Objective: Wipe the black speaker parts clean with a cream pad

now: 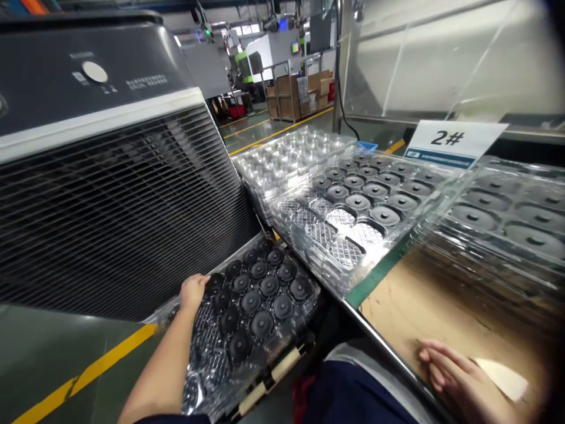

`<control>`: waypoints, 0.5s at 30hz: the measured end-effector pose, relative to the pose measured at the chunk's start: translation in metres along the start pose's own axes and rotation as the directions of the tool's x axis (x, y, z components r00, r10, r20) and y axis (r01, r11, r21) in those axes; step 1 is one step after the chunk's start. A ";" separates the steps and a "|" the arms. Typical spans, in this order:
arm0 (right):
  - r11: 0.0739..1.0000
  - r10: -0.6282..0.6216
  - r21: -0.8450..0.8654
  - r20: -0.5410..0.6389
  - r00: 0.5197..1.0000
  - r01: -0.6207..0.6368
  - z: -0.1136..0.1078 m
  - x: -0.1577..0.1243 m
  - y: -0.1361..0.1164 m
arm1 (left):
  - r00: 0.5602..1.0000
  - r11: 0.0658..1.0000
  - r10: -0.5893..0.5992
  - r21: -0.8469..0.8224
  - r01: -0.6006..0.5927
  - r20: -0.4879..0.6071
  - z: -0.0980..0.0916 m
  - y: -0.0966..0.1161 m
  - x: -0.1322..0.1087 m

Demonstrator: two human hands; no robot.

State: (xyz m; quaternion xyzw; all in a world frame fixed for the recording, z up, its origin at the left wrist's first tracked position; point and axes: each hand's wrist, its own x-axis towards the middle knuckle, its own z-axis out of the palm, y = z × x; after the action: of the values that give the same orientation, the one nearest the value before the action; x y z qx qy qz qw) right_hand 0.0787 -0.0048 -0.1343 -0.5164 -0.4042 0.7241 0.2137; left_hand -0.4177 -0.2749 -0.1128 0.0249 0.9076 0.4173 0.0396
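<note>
My left hand [193,291] reaches down to a clear plastic tray [309,306] held low beside a big louvred machine. Its fingers are curled over a black round disc part [215,283] at the tray's far left corner. Several more black discs [251,301] fill the tray's pockets. My right hand [459,380] rests on the brown cardboard sheet [424,306] on the workbench, fingers together and stretched out, holding nothing.
On the bench stands a stack of clear trays [353,235], partly filled with grey discs. Another stack [498,224] is at the right, an empty tray stack [291,156] behind. A "2#" sign [454,141] stands at the back. The machine's grille [110,218] fills the left.
</note>
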 end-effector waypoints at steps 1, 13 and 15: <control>1.000 0.000 -0.006 -0.006 1.000 0.000 0.001 0.001 0.001 | 0.999 0.999 0.036 0.033 -0.036 0.000 0.006 -0.004 0.003; 1.000 -0.023 0.013 0.030 0.999 0.023 0.006 0.012 0.002 | 0.682 0.760 0.638 -0.150 -0.633 0.357 0.082 -0.002 -0.191; 0.999 -0.021 0.040 0.037 0.999 0.019 0.008 0.012 -0.001 | 0.430 0.649 0.738 -0.371 -0.664 0.520 0.117 0.020 -0.246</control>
State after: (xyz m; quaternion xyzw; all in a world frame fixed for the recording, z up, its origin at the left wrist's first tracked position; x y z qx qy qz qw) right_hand 0.0669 0.0019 -0.1394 -0.4945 -0.3987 0.7393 0.2236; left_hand -0.1616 -0.1931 -0.1607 0.5359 0.7192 0.4101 0.1659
